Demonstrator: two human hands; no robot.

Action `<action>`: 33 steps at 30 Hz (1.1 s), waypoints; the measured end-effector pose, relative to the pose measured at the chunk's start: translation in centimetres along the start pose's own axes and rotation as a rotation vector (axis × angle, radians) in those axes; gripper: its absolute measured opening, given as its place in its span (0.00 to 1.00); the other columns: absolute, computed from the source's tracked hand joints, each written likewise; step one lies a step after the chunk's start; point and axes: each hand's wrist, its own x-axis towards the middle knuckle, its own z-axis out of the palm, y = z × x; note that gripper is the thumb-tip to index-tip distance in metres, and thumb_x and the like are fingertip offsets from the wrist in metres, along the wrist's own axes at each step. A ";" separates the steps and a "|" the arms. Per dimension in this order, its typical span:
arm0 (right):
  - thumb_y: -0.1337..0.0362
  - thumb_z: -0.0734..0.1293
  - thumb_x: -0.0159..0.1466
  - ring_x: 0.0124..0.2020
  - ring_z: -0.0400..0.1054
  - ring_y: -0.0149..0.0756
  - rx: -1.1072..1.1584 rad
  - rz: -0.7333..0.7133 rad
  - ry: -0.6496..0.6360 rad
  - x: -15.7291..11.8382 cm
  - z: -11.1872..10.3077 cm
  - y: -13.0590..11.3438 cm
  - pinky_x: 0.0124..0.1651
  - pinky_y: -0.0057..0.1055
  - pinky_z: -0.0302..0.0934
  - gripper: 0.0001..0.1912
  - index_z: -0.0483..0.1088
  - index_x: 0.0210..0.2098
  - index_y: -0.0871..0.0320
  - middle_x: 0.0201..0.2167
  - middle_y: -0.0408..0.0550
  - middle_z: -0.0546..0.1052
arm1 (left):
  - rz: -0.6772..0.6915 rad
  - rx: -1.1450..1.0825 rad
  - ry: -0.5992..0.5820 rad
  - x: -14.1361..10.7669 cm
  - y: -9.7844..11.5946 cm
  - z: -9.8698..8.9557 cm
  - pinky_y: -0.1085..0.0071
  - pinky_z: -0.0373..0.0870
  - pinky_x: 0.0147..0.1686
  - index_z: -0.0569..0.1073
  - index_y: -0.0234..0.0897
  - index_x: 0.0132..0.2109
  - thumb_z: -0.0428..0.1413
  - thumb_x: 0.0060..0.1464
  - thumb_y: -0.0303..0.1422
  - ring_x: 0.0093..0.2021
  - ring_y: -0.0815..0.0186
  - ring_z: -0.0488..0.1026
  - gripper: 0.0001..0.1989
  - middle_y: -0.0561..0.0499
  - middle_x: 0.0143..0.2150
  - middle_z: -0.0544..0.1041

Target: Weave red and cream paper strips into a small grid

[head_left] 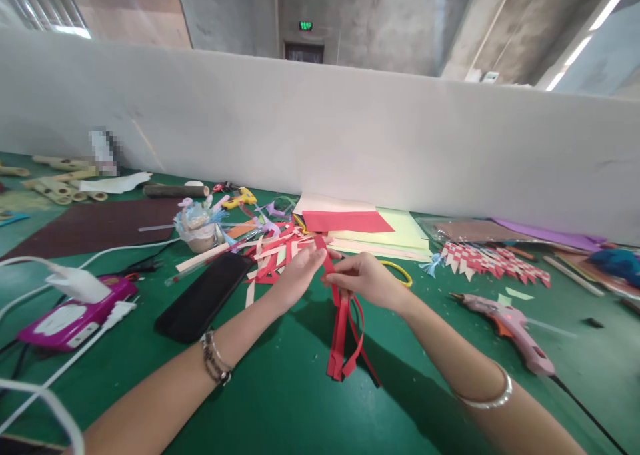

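Red paper strips [339, 338] hang in a loose bunch between my hands, some flat and one curled into a loop. My left hand [301, 271] has its fingers closed around the upper end of the strips. With thumb and fingers pinched, my right hand [367, 278] grips them a little lower, on the right side. The lower ends dangle above the green table. Behind my left hand lies a pile of cut red and pale pink paper strips [273, 255]. A red paper sheet [347, 221] rests beyond my hands on pale yellow sheets [400, 231].
A black phone [205, 298] and a purple power strip [80, 311] with white cables lie left. To the right are a pink glue gun [510, 328] and a red-and-white woven paper piece [495, 261]. A white partition [325, 128] closes off the table's back.
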 end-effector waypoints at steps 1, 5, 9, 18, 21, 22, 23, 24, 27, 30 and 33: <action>0.60 0.63 0.58 0.17 0.61 0.25 -0.020 -0.020 0.000 -0.2 0.2 -0.1 0.25 0.25 0.57 0.13 0.69 0.22 0.61 0.15 0.42 0.69 | 0.019 -0.033 -0.010 -0.1 0.8 0.3 0.68 0.67 0.42 0.69 0.37 0.49 0.42 0.56 0.49 0.46 0.60 0.69 0.25 0.47 0.45 0.74; 0.60 0.63 0.58 0.19 0.62 0.25 -0.126 -0.104 0.043 -1.2 -0.2 -1.3 0.22 0.24 0.54 0.12 0.68 0.24 0.61 0.20 0.43 0.70 | 0.138 -0.037 0.081 -0.4 3.5 0.6 0.72 0.66 0.40 0.71 0.35 0.40 0.43 0.58 0.41 0.39 0.65 0.70 0.18 0.49 0.36 0.74; 0.57 0.62 0.59 0.18 0.60 0.21 -0.128 -0.157 0.266 -2.4 -1.8 -3.2 0.19 0.22 0.52 0.15 0.67 0.41 0.60 0.35 0.48 0.73 | 0.272 0.125 0.092 -0.8 5.2 0.3 0.75 0.64 0.34 0.70 0.34 0.33 0.42 0.59 0.37 0.31 0.69 0.68 0.15 0.52 0.28 0.70; 0.65 0.62 0.60 0.23 0.65 0.27 -0.309 -0.295 0.453 -2.8 -1.3 -4.5 0.26 0.23 0.59 0.08 0.70 0.27 0.59 0.22 0.43 0.74 | 0.170 0.152 -0.161 -2.2 5.4 0.6 0.78 0.59 0.21 0.63 0.35 0.34 0.40 0.61 0.34 0.16 0.75 0.63 0.12 0.60 0.17 0.61; 0.65 0.62 0.60 0.23 0.65 0.27 -0.333 -0.293 0.444 -3.6 -1.5 -4.5 0.27 0.24 0.58 0.08 0.70 0.27 0.59 0.22 0.43 0.73 | 0.047 0.042 -0.227 -3.6 4.7 1.1 0.80 0.57 0.17 0.62 0.36 0.35 0.39 0.62 0.36 0.13 0.77 0.59 0.12 0.61 0.18 0.58; 0.64 0.62 0.61 0.22 0.64 0.27 -0.320 -0.275 0.442 -4.0 -1.7 -4.6 0.25 0.23 0.58 0.09 0.70 0.27 0.59 0.22 0.43 0.73 | 0.005 0.006 -0.262 -4.2 4.5 1.3 0.80 0.55 0.16 0.62 0.36 0.36 0.38 0.62 0.37 0.13 0.77 0.57 0.13 0.62 0.17 0.57; 0.62 0.62 0.61 0.21 0.63 0.26 -0.292 -0.250 0.440 -4.4 -2.0 -4.5 0.24 0.23 0.57 0.09 0.69 0.27 0.59 0.21 0.42 0.71 | -0.038 -0.028 -0.312 -4.9 4.4 1.5 0.81 0.54 0.15 0.61 0.36 0.36 0.38 0.62 0.39 0.13 0.77 0.55 0.13 0.62 0.17 0.56; 0.61 0.61 0.61 0.20 0.62 0.26 -0.254 -0.221 0.428 -4.9 -2.3 -4.4 0.22 0.23 0.56 0.10 0.69 0.27 0.59 0.20 0.42 0.70 | -0.080 -0.065 -0.359 -5.6 4.3 1.7 0.81 0.53 0.14 0.61 0.36 0.36 0.38 0.62 0.40 0.12 0.78 0.54 0.14 0.62 0.17 0.56; 0.60 0.62 0.61 0.19 0.61 0.25 -0.142 -0.152 0.327 -6.2 -3.7 -3.8 0.22 0.23 0.57 0.11 0.68 0.26 0.59 0.19 0.41 0.68 | -0.198 -0.143 -0.497 -7.4 4.3 1.7 0.81 0.53 0.14 0.62 0.35 0.35 0.39 0.61 0.43 0.12 0.78 0.54 0.16 0.61 0.17 0.56; 0.60 0.62 0.61 0.19 0.62 0.24 -0.042 -0.119 0.260 -7.1 -4.7 -2.7 0.23 0.22 0.59 0.11 0.68 0.25 0.59 0.20 0.41 0.69 | -0.277 -0.206 -0.582 -8.4 4.1 1.3 0.81 0.58 0.18 0.63 0.34 0.33 0.41 0.59 0.45 0.14 0.77 0.59 0.19 0.59 0.17 0.61; 0.61 0.63 0.61 0.19 0.62 0.24 0.055 -0.123 0.234 -7.6 -5.1 -1.8 0.23 0.22 0.60 0.11 0.68 0.25 0.58 0.21 0.42 0.70 | -0.311 -0.262 -0.709 -8.8 3.6 0.9 0.79 0.60 0.20 0.66 0.33 0.29 0.43 0.56 0.50 0.15 0.76 0.61 0.24 0.57 0.17 0.64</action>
